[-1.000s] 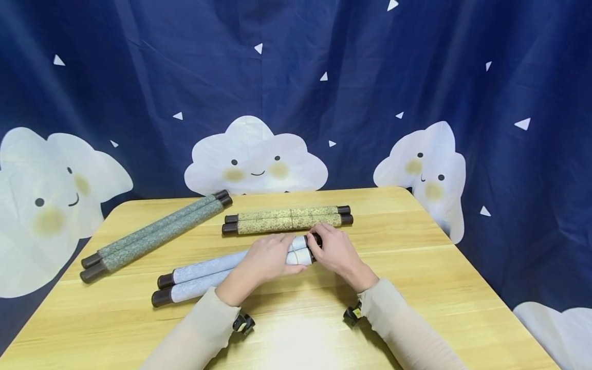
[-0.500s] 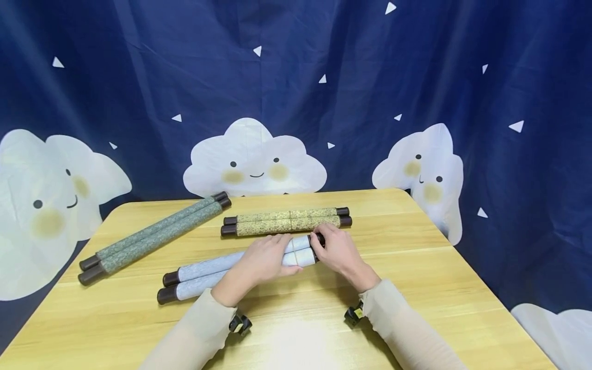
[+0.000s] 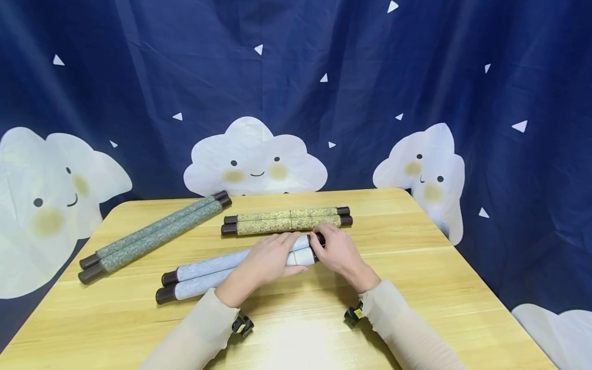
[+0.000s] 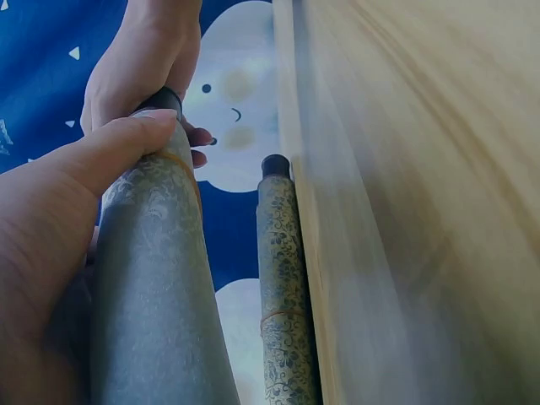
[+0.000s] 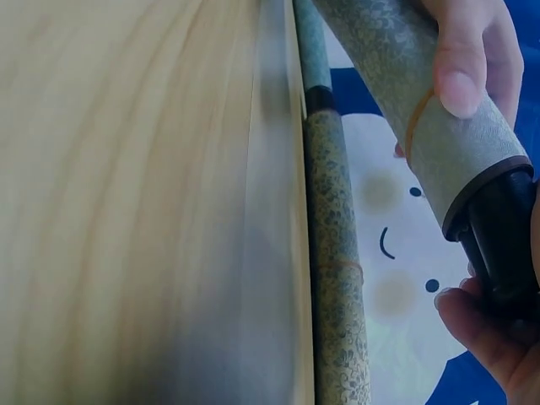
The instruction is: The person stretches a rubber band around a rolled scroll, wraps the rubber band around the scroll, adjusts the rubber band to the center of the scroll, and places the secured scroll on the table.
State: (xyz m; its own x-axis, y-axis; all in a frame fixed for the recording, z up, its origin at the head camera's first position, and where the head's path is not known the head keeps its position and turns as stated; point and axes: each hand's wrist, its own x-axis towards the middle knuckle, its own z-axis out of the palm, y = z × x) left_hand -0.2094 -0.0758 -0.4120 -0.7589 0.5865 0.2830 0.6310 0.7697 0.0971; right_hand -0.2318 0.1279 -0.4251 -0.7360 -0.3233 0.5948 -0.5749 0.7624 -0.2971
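A pale blue double-rolled scroll (image 3: pixel 210 267) with dark end knobs lies slanted in front of me, a thin elastic band (image 3: pixel 296 257) looped round it near its right end. My left hand (image 3: pixel 265 259) grips the scroll just left of the band. In the left wrist view, the left thumb (image 4: pixel 139 135) lies along the roll right at the band. At the scroll's right end, my right hand (image 3: pixel 339 252) curls round the dark knobs (image 5: pixel 502 236), hiding part of them. The right wrist view shows its fingers under the knobs.
A yellow patterned scroll (image 3: pixel 268 226), banded in the middle, lies just behind the blue one. On the left a green scroll (image 3: pixel 159 236) lies diagonally. The wooden table (image 3: pixel 416 308) ends before a dark blue curtain (image 3: pixel 296 92) with cloud prints.
The blue scroll has shifted slightly to the right with both hands on it. The left fingers now cover the far part of the band. The other scrolls stay put.
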